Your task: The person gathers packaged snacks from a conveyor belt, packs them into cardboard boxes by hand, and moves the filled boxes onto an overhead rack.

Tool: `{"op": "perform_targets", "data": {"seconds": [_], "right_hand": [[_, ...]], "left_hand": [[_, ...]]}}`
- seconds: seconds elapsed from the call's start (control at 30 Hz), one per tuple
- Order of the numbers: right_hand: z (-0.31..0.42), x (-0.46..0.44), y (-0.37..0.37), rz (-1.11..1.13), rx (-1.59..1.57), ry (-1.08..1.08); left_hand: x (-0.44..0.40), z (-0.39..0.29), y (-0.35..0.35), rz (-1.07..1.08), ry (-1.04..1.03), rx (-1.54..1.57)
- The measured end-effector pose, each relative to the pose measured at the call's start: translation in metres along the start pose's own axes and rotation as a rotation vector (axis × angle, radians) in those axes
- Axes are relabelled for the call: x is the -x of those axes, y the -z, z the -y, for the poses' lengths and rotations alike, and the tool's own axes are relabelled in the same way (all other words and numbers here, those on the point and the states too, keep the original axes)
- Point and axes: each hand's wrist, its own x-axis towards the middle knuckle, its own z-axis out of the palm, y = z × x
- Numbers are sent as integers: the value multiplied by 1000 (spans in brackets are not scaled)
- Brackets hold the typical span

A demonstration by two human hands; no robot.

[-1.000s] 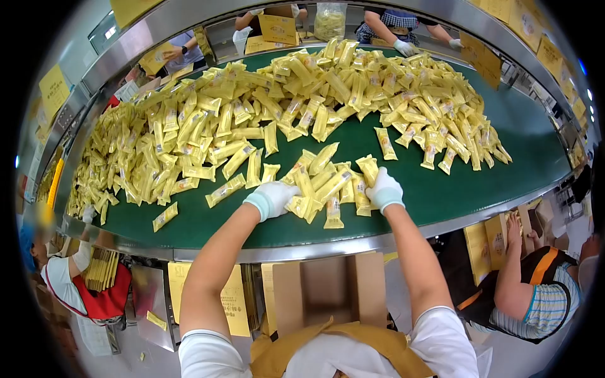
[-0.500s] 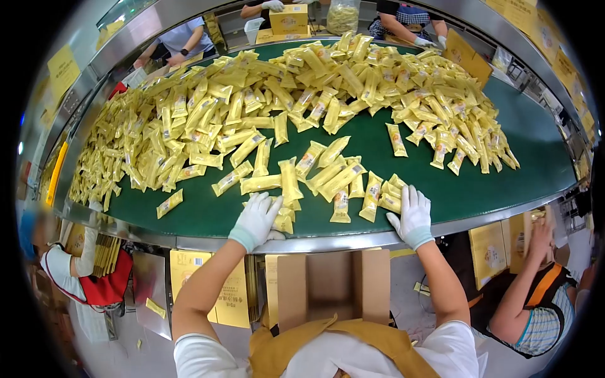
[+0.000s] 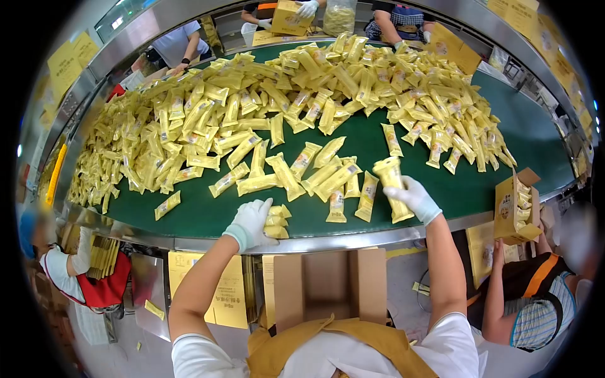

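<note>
My right hand (image 3: 414,197), in a white glove, holds a small bunch of yellow snack packets (image 3: 392,186) upright just over the near part of the green belt. At the belt's near edge my left hand (image 3: 252,223), gloved too, grips the end of a short stack of snack packets (image 3: 276,222) between thumb and fingers. Several loose snack packets (image 3: 337,179) lie between the two hands. Below the edge, in front of my body, stands an open cardboard box (image 3: 328,283) with nothing visible inside.
A large heap of snack packets (image 3: 208,113) covers much of the green belt (image 3: 529,138). Folded yellow cartons (image 3: 214,290) stand below left. At right a co-worker holds a filled carton (image 3: 515,208). Other people work across the belt and at left.
My right hand has lifted a bunch of snack packets from the belt and stood it upright. My left hand has closed on a stack. The co-worker at right has brought up a filled carton.
</note>
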Motion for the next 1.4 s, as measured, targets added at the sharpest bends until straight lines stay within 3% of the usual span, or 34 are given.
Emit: {"op": "perform_targets", "data": {"seconds": [0.03,0.07,0.1,0.17,0.3,0.4,0.43,0.5,0.6,0.73,0.83,0.87,0.97,1.07,1.2,1.3,1.4], "right_hand": [[7,-1,-5,120,-145,38],[-6,-11,-13,66,207,289],[0,-9,-17,124,432,407],[16,-14,-27,380,683,404],[12,-17,-33,310,894,459],[20,-6,-24,302,907,263],[11,-2,-20,283,860,268],[-5,4,-12,243,771,283],[-1,26,-15,184,931,273],[-13,26,-28,22,1017,454],[-10,13,-35,123,794,260],[-9,14,-37,138,583,167],[-13,14,-48,6,804,320],[-8,26,-53,56,843,295],[-27,36,-70,-202,1071,362],[-16,31,-66,-45,983,168],[-10,30,-58,-47,772,140]], "left_hand": [[0,4,6,15,22,37],[-1,11,11,-8,56,98],[-4,17,17,-30,92,161],[-12,18,42,-56,110,133],[-51,44,31,-60,-8,37],[-63,41,24,-21,1,-72],[-62,34,36,94,69,-2],[-54,25,34,94,137,6],[-40,14,35,65,142,56],[-36,6,27,-9,158,-77],[-41,18,12,-50,86,-72],[-38,14,15,-31,108,-63],[-29,4,16,-40,166,-74],[-15,-8,11,-90,270,-105],[-9,-12,-6,-186,458,-35],[-17,-17,-1,-132,540,-53],[-11,-12,5,-116,521,-4]]}}
